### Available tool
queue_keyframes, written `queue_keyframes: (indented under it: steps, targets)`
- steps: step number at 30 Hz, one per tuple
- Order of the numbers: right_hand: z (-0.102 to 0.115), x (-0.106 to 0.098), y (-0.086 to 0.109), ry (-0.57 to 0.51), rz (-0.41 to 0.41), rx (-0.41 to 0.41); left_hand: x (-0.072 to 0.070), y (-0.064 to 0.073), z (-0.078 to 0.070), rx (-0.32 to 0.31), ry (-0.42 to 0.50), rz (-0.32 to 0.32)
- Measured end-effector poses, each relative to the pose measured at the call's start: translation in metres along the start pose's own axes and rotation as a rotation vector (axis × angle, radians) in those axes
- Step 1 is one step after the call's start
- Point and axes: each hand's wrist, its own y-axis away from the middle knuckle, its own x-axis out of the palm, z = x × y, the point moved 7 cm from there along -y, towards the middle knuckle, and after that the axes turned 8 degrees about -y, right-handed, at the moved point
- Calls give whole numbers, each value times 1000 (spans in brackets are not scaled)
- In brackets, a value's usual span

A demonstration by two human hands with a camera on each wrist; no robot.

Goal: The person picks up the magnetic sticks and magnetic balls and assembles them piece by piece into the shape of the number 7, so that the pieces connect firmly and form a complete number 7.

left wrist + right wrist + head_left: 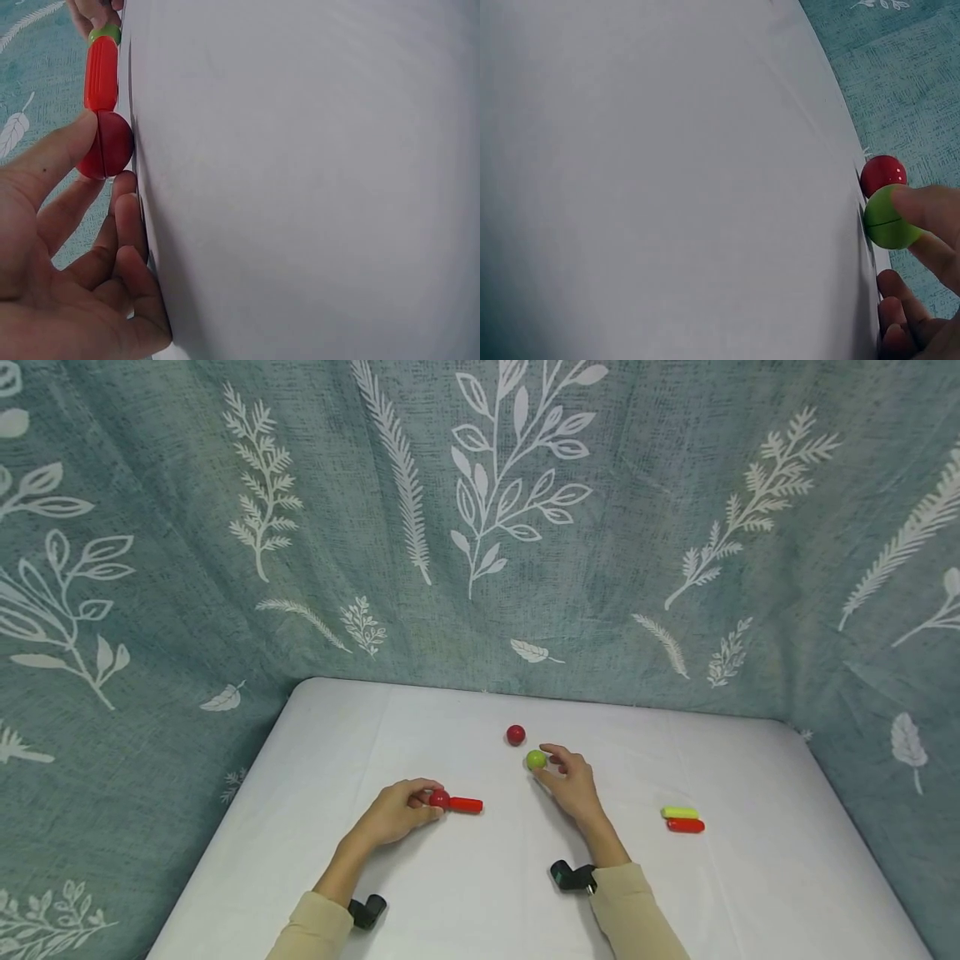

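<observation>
My left hand [401, 810] pinches a dark red ball [106, 146] with a seam around it, thumb on one side and fingers on the other. A bright red ribbed stick [466, 805] meets the ball end-on, pointing right; whether the two are joined I cannot tell. Further right, my right hand [574, 783] holds a green ball [889, 217] between thumb and forefinger, at table level. In the right wrist view a thin dark seam crosses the green ball. Just behind it lies a second red ball [515, 735], which neither hand grips.
On the right of the white-covered table [480, 893], a yellow-green stick [680, 812] and a red stick [686, 826] lie side by side. A patterned teal curtain [600, 610] hangs behind and at both sides. Black devices [572, 876] are strapped near the wrists.
</observation>
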Motion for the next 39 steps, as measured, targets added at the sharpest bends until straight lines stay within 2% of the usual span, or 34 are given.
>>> queue_keyframes:
  steps: [7,17,24,39]
  targets:
    - [3,3,0,45,-17,-64,0,-1,1,-3,-5,2]
    - [4,2,1,48,-36,-81,-1,0,-1,16,-4,-4]
    - [10,2,7,17,-42,-54,0,0,-1,27,-12,-4]
    - [26,18,48,-95,66,69,1,-2,1,8,-21,-4]
